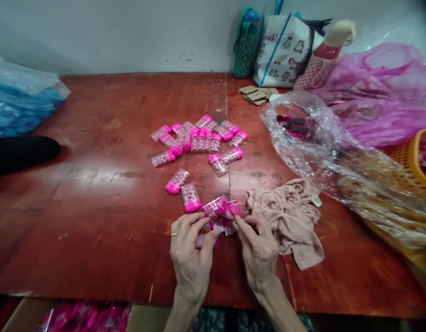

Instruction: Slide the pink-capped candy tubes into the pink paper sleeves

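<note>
Left hand (191,245) touches, right hand (259,251) seemingly pinches, pink printed wrappers (215,207).

The table (95,249) lies open at near left; cloth (285,216) and apparently loose plastic (321,159) obstruct rightward.

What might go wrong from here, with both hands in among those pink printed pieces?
Two risks stand out. The pink printed pieces overlap between the left hand and the right hand, so two could be picked up together. The nearest pink-capped container lies close by the left fingertips and might get nudged.
</note>
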